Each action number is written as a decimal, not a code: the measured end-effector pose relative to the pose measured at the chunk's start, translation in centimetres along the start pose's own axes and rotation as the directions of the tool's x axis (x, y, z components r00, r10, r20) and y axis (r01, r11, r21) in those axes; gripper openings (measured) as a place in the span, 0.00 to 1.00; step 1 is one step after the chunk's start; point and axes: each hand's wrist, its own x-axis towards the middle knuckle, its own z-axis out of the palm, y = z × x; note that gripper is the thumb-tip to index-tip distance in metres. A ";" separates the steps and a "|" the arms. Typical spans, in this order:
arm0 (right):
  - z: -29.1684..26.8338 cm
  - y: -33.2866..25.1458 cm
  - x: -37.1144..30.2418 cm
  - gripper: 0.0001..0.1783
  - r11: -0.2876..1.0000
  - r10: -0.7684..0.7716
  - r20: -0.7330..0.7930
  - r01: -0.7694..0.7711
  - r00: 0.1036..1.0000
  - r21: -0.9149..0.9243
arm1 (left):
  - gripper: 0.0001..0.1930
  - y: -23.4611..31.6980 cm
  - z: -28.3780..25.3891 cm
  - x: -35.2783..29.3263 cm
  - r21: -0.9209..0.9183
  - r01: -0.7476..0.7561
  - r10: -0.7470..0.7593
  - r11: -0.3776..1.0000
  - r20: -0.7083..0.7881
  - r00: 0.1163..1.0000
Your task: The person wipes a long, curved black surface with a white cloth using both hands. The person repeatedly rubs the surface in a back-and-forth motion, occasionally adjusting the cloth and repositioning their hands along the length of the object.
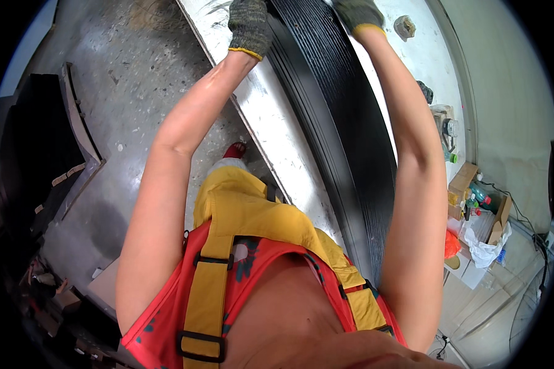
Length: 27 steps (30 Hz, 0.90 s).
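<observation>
Long black boards with a ridged, wood-grain-like top [332, 67] lie stacked on a white-topped table [271, 117], running from the far edge of the view toward my body. My left hand [250, 27], in a dark grey knitted glove with a yellow cuff, is at the left side of the stack near its far visible part. On the opposite side, my right hand [361, 13] wears a matching glove and is partly cut off by the upper edge of the view. The fingers of both hands are hidden or out of frame, so their grip does not show.
A small tape-like roll [404, 27] sits on the table's right part. Further down are a glass jar [451, 127] and an open cardboard box [498, 218] with bottles. Black panels [43, 135] stand on the left above the concrete floor [135, 86].
</observation>
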 end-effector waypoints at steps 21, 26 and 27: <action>-0.1 -7.6 -9.3 0.32 0.852 -0.520 -0.283 0.515 0.806 -0.099 | 0.13 -6.1 5.5 4.2 -0.794 0.601 0.301 -0.090 0.553 0.777; 0.3 -7.6 -6.4 0.28 0.988 -0.157 -0.293 0.149 0.943 -0.049 | 0.13 -4.4 5.6 3.6 -0.547 0.148 0.061 0.824 0.344 0.937; 0.7 -7.6 -5.8 0.27 0.992 -0.129 -0.252 0.126 0.959 -0.025 | 0.13 -4.6 4.8 3.8 -0.355 0.046 0.052 0.934 0.263 0.963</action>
